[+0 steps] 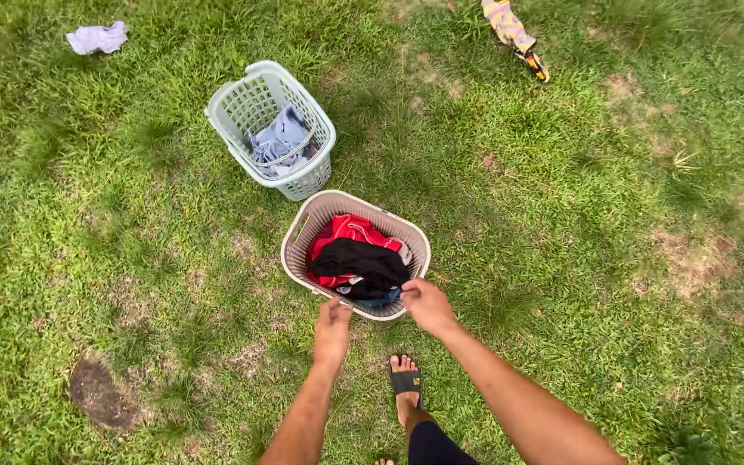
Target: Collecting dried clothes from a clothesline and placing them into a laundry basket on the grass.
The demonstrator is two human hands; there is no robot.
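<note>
Both hands reached down to the near rim of a beige laundry basket [304, 231] that stood on the grass [561, 215]. The left hand [333, 325] had its fingers curled over the rim at the near edge, and the right hand [424, 303] gripped the same rim just beside it, fingers closed around the plastic close to the clothes. Inside the basket, right beyond the fingertips, lay a black garment [359, 263] on top of a red garment [346, 231], with a bit of dark blue cloth [381, 299] just under the right hand. Beyond that basket, farther from the hands and to the left, a pale green laundry basket [243, 103] stood tilted, holding grey-blue clothes [279, 138]. Well beyond the left hand, a light purple cloth [96, 38] lay on the grass. Below the hands, between the forearms, the person's foot in a black sandal [406, 381] stood on the grass.
</note>
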